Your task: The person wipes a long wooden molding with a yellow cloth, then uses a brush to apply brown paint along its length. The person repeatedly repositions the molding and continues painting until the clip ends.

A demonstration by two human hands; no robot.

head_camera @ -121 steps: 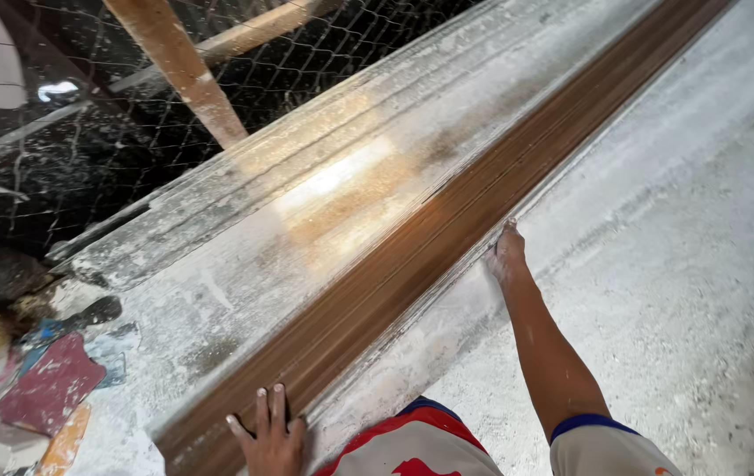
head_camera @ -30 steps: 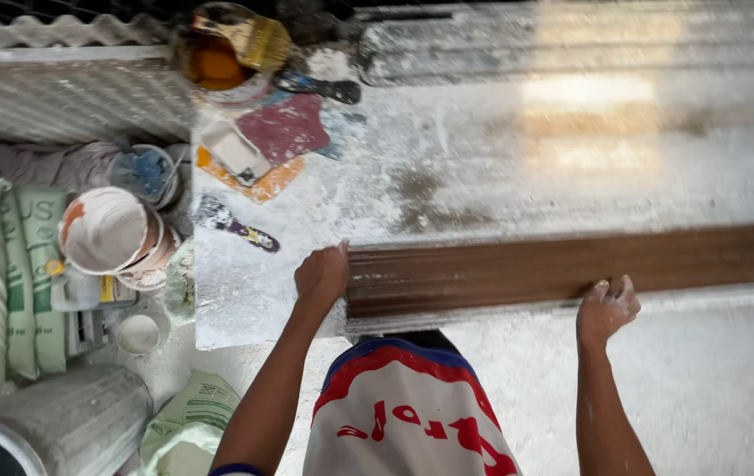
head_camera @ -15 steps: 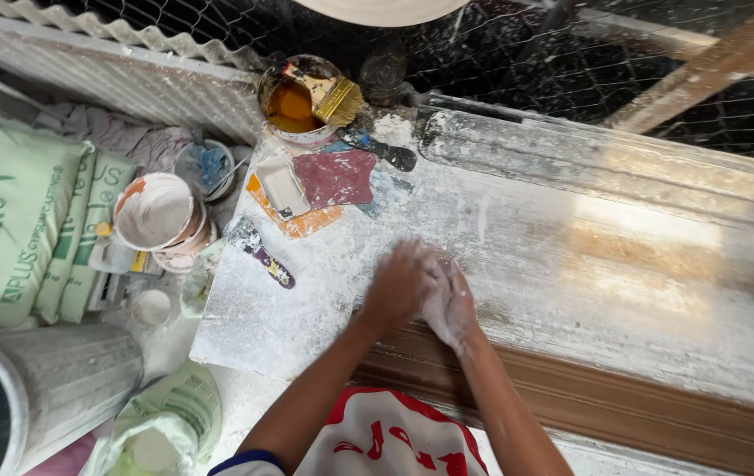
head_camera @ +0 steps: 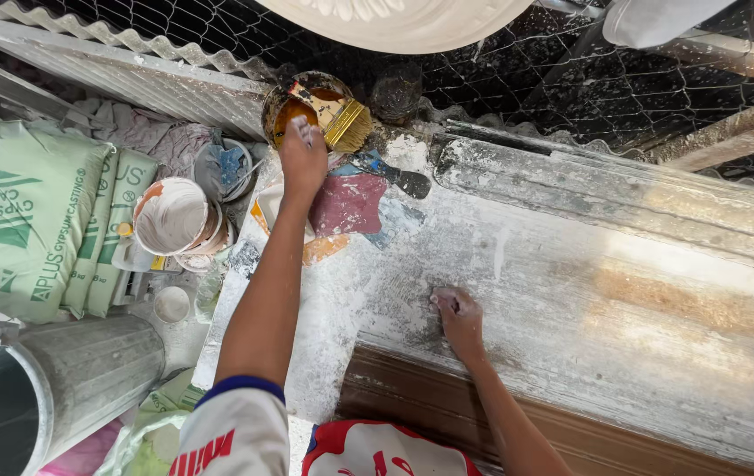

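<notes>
Your left hand (head_camera: 304, 159) is stretched far out to the paintbrush (head_camera: 334, 113) lying across the tin of orange liquid (head_camera: 293, 113), fingers curled onto its handle end, while your right hand (head_camera: 458, 319) rests in a loose fist, holding nothing, on the white-dusted table (head_camera: 588, 291). Relative to that tin, the long brown moulding strip (head_camera: 430, 407) lies well nearer you, running left to right. The brush's bristles point right of the tin, so the left hand is the one on it.

Bright daylight, glare patch on dusty table (head_camera: 659, 264) right; sharp focus, wide-angle edge distortion.
</notes>
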